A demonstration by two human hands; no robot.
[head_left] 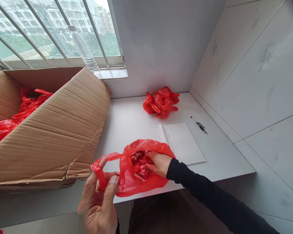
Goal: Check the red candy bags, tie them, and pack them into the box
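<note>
An open red plastic bag (146, 187) lies at the front edge of the white table. My left hand (100, 198) is closed on the bag's handle, which loops over its fingers. Inside the bag mouth is my right hand (158, 164), its fingers pinched at a small red packet (143, 169) with light markings. A darker red packet (138, 156) lies just behind it, close to the fingertips. Part of the right fingers is hidden among the packets.
A cardboard box (70, 120) with red bags (31, 105) stands at the left. More red bags (163, 102) sit against the wall. A notebook (185, 143) and pens (201, 127) lie at the right. A clear bottle (84, 50) stands on the window sill.
</note>
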